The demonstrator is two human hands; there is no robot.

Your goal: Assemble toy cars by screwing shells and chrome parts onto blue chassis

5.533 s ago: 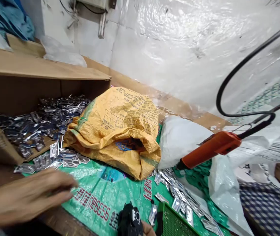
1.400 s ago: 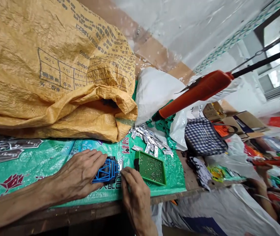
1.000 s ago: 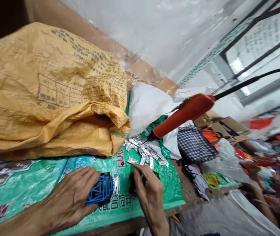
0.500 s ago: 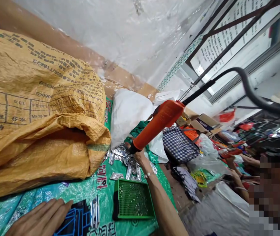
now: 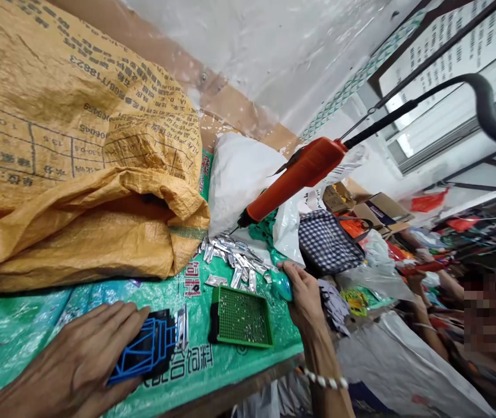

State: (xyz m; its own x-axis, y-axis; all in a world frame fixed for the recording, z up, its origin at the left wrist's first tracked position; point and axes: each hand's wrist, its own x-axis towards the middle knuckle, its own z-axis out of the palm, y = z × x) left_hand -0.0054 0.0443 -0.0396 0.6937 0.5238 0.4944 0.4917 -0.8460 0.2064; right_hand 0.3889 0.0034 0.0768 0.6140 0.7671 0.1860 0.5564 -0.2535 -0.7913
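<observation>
My left hand [image 5: 78, 363] lies at the lower left on a blue and black plastic part [image 5: 146, 348]. Its fingers rest over the part's left end and its thumb runs along the near edge, holding the part on the green sheet [image 5: 21, 331]. A small silver piece [image 5: 182, 328] stands against the part's right end. A green tray [image 5: 241, 316] of tiny bits sits just to the right. Beyond the tray, my right hand [image 5: 302, 290] is curled round the bunched edge of the green sheet [image 5: 281, 284]. An orange electric screwdriver [image 5: 295, 177] hangs above on a black cable.
A big yellow woven sack [image 5: 78, 162] fills the left. A white bag [image 5: 239, 174] and a heap of silver foil packets [image 5: 230, 258] lie behind the tray. A checked bag [image 5: 329, 244] and clutter sit off the table's right edge, where other people work.
My right hand has drawn back from the foil packets under the screwdriver's tip to the sheet's right edge and closed on it. The view has shifted; my left hand stays on the blue part.
</observation>
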